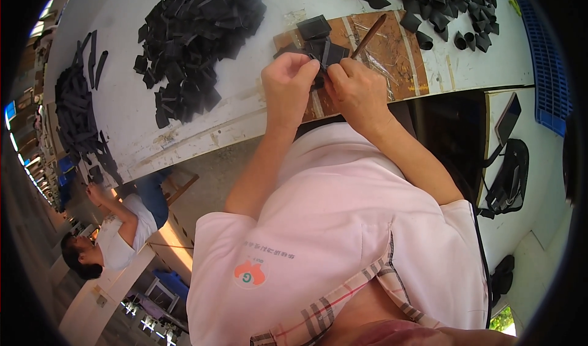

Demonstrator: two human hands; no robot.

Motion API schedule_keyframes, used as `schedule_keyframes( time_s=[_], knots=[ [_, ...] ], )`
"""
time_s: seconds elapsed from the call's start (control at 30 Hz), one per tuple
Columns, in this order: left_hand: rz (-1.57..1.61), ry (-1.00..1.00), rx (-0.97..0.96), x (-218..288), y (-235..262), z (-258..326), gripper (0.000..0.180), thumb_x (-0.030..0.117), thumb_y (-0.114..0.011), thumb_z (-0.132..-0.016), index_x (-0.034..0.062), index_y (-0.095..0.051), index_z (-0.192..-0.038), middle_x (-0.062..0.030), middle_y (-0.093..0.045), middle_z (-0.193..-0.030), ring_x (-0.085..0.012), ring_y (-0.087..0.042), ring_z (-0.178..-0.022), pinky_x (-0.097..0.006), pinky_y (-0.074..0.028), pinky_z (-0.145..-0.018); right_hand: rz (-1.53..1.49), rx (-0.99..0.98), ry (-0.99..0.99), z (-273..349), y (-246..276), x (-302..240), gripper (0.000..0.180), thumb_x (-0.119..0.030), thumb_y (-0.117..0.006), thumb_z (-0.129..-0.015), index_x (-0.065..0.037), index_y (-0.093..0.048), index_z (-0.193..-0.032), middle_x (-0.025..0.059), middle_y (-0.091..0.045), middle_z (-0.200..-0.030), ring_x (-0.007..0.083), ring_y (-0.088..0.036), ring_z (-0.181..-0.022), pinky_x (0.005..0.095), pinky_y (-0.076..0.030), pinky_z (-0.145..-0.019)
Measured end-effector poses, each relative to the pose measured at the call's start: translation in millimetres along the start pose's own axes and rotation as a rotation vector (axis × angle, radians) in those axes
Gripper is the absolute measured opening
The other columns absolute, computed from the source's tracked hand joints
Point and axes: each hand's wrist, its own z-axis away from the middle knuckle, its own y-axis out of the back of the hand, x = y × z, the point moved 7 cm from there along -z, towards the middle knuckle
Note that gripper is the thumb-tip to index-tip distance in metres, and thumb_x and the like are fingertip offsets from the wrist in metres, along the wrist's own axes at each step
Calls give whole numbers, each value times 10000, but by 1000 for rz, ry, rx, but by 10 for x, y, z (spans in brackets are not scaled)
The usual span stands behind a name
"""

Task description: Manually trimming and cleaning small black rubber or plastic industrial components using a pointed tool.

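Note:
Over a brown board (404,58) on the table, both of my hands meet at a small black fabric-like piece (316,70). My left hand (289,84) is closed, with thumb and fingertips pinching the piece's left side. Beside it, my right hand (359,92) is also closed; a slim dark stick-like tool (370,35) rises from its fingers toward the upper right. The tool's lower end is hidden by the hand. Just beyond my fingertips lie several flat black pieces (314,27) on the board.
A large heap of flat black pieces (202,33) covers the table's left part. Rolled black pieces (441,3) are piled at the far right, near a blue plastic crate (545,58). Black strips (76,113) lie at the far left, where another person (119,233) sits.

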Motion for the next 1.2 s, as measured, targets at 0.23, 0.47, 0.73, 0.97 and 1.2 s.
schedule_keyframes(
  time_s=[0.23, 0.47, 0.73, 0.97, 1.2],
  knots=[
    [-41, -79, -107, 85, -22, 37, 76, 70, -614, -784, -2, -591, -796, 16, -544, -658, -32, -458, -549, -159, -363, -483, -537, -6, -223, 15, 193, 136, 227, -164, -659, -729, -17, -555, -867, 70, -540, -719, 202, -547, -596, 293, -429, -497],
    [-196, -330, -288, 456, -263, 290, 89, 61, -577, -826, -8, -539, -785, 16, -537, -676, -18, -448, -594, -154, -368, -522, -646, 222, -104, 26, 488, 137, 153, -26, -631, -717, -21, -579, -860, 67, -507, -704, 198, -517, -557, 282, -420, -492],
    [-232, -449, -33, 365, -331, 333, 22, -22, -551, -787, -20, -528, -785, -4, -524, -567, -18, -465, -493, -156, -375, -416, -285, 294, -34, 67, 601, 71, 102, -12, -611, -679, -28, -541, -750, 64, -484, -698, 227, -537, -581, 326, -449, -490],
    [568, 160, -195, 235, -446, 169, 121, -75, -534, -751, -8, -512, -849, -43, -544, -681, -16, -357, -382, -162, -298, -335, -140, 332, -116, 104, 597, 200, 119, -21, -618, -664, -17, -559, -767, 81, -492, -684, 222, -540, -553, 305, -448, -480],
    [278, 2, -255, 501, -468, 254, 172, -89, -514, -730, -27, -516, -891, -56, -553, -737, -29, -470, -482, -178, -369, -413, -1486, 1, -769, 165, 359, 469, 91, -73, -559, -791, 3, -595, -824, -39, -479, -608, 53, -449, -498, 187, -363, -434]
  ],
)
